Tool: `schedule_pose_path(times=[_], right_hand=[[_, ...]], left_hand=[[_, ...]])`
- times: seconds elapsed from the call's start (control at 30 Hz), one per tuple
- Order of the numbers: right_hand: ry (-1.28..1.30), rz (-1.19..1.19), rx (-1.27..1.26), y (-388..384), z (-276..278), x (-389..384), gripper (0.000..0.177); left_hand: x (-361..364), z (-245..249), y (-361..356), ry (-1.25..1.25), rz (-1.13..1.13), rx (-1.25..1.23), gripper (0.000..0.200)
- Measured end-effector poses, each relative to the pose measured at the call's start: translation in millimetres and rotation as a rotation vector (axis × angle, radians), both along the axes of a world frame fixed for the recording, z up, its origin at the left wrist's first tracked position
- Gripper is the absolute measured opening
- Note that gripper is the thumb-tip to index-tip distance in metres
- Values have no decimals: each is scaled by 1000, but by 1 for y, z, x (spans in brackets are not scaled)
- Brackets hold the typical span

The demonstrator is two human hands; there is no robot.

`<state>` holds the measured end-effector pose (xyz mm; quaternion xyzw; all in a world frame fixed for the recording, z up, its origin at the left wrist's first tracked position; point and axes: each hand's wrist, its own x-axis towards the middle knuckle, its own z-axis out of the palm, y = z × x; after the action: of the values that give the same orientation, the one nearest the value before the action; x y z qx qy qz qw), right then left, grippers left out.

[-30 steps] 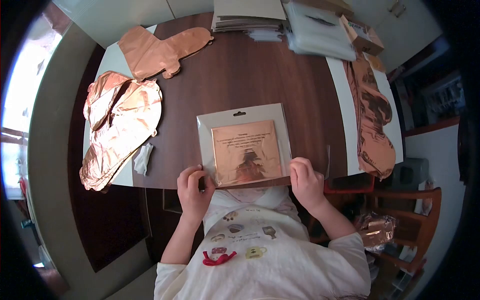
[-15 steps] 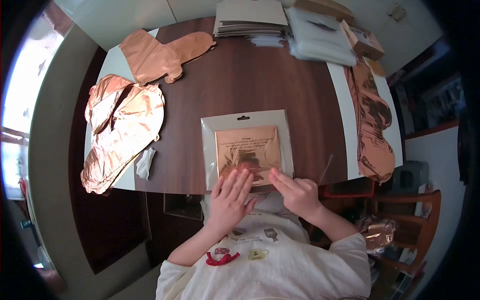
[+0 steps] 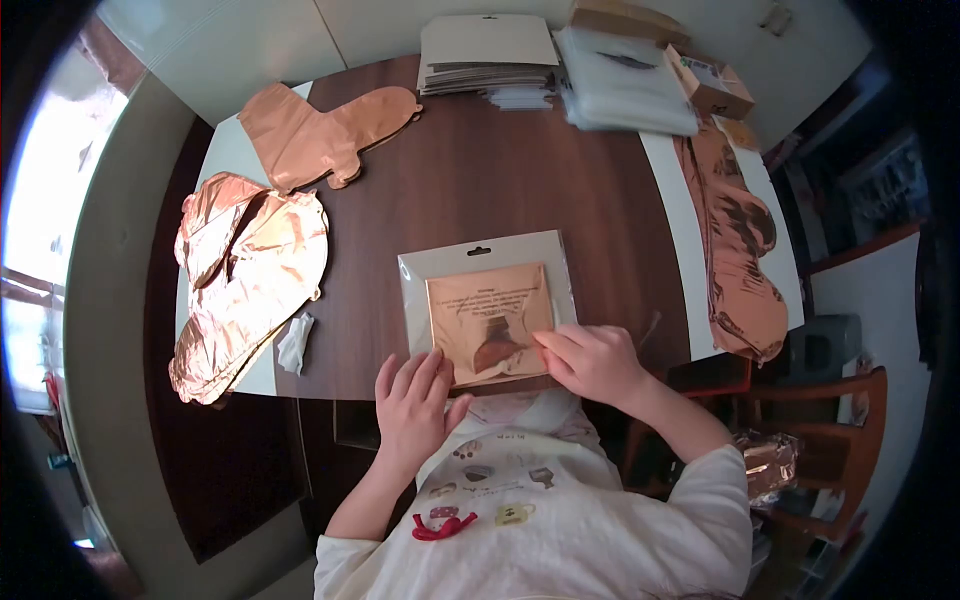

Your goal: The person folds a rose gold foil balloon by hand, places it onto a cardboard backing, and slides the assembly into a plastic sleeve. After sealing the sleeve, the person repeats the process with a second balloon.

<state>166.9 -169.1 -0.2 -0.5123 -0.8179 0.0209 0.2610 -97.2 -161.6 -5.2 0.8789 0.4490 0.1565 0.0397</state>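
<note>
A clear plastic bag with a white hang-hole card (image 3: 410, 270) lies near the table's front edge. On it rests a folded rose-gold foil piece (image 3: 455, 310) with printed text. My left hand (image 3: 413, 410) is at the lower left corner of the foil, fingers apart, its fingertips on the bag's edge. At the right lower side my right hand (image 3: 597, 366) has its thumb and fingers pressed together at the foil's edge. What lies between those fingers is too small to make out.
Rose-gold foil shapes lie at the left (image 3: 265, 255), back left (image 3: 330, 130) and right (image 3: 740, 260). Behind are stacked cards (image 3: 488, 45), clear bags (image 3: 620, 85) and a small box (image 3: 708, 85). A crumpled white scrap (image 3: 294, 343) is at front left.
My left hand has moved left and down, off the foil's middle. My right hand's stretched fingers have drawn into a pinch at the foil's right edge. The view has shifted slightly.
</note>
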Motion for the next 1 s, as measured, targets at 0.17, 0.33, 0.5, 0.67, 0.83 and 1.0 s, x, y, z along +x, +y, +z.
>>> schedule_pose_path(times=[0.17,0.33,0.5,0.67,0.83,1.0], right_hand=[[-116,77,-59,30,-1,0,44],[-150,33,-148,36,3,2,58],[-264,-43,-226,39,4,3,75],[-297,-59,-152,46,-2,7,89],[-386,-88,-218,49,-5,9,105],[-396,-163,-322,45,-4,9,113]], left_hand=[[25,3,38,-69,-101,-109,30],[41,-3,61,-85,-243,-82,52],[42,-6,64,35,-231,-87,67],[44,-6,65,61,-220,-113,75],[42,1,67,115,-194,-97,83],[30,-12,80,157,36,-123,90]])
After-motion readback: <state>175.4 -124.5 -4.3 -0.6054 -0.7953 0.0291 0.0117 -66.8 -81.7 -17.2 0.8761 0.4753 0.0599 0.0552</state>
